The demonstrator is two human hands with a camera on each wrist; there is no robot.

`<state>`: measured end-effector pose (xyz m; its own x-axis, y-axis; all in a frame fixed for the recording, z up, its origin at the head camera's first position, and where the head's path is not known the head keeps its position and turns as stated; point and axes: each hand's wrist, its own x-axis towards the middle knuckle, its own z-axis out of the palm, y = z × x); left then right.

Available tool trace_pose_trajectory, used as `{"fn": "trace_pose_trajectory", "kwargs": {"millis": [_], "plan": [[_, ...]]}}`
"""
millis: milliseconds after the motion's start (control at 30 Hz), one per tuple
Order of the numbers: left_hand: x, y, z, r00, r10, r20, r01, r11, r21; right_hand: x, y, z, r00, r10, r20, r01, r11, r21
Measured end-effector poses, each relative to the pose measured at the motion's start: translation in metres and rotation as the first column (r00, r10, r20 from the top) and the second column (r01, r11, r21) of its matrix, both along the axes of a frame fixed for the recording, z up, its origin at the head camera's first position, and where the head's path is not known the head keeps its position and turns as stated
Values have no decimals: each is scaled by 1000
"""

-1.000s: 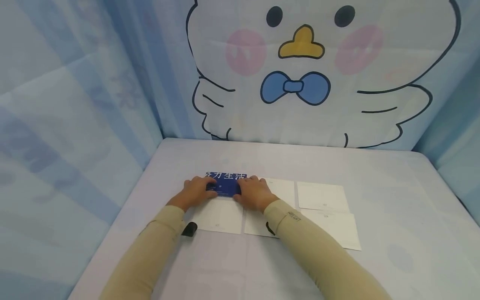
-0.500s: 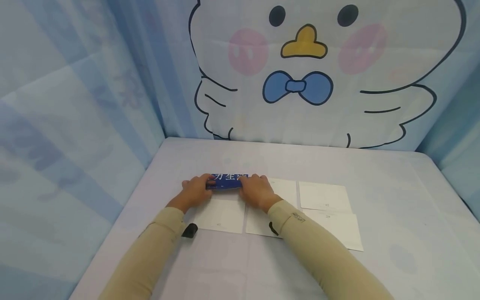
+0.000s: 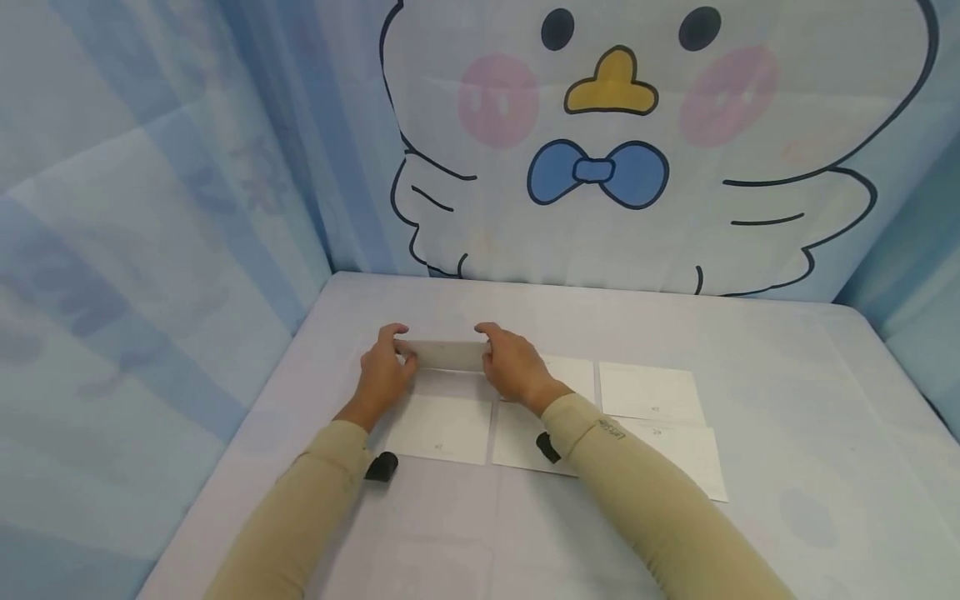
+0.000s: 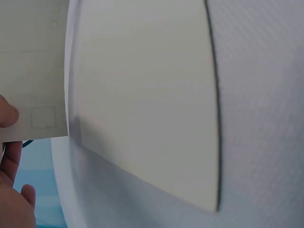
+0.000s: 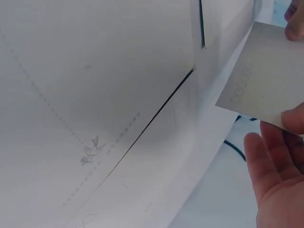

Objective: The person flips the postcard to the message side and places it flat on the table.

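A postcard (image 3: 446,356) stands tilted up above the back left of the table, its pale back toward the head camera. My left hand (image 3: 381,375) pinches its left end between thumb and fingers. At the opposite end, my right hand (image 3: 517,367) pinches it the same way. In the left wrist view a stamp box shows on the postcard (image 4: 33,71), near my left thumb. Postcode circles run along the postcard (image 5: 266,76) in the right wrist view. Right below the hands lies another postcard (image 3: 438,429), pale side up.
More pale postcards lie flat in two rows: a front middle postcard (image 3: 525,442), a back middle postcard (image 3: 572,377), a back right postcard (image 3: 651,392) and a front right postcard (image 3: 682,458). The white table (image 3: 450,533) meets a cartoon-printed curtain (image 3: 600,242) behind.
The postcard was showing its blue printed face with white characters. Both hands have lifted and tipped it over, so its pale back faces me now.
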<state>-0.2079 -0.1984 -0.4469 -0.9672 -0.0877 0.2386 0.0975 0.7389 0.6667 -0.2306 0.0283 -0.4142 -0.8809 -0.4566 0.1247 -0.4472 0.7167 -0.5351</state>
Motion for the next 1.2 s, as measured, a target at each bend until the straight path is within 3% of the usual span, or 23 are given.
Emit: {"fn": "trace_pose_trajectory", "kwargs": {"millis": [167,333,467,700,1000,1200], "plan": [[-1,-1,8,1000,6,-2,-6,999,52,-1,4,0,999,-40,8,41,987,-152],[-3,0,13,998,37,-54,-26,979,201,-3,8,0,995,-93,25,96,964,-250],[-3,0,13,998,55,-16,-49,962,269,-3,10,0,991,-119,55,129,951,-280],[-5,1,10,1000,12,17,-17,957,288,-4,13,-8,990,-139,15,138,958,-250],[-5,4,9,986,-20,168,-12,982,187,0,10,-12,988,-127,84,134,987,-92],[-3,4,5,977,-39,210,10,991,136,2,8,-14,988,-108,109,115,992,-60]]}}
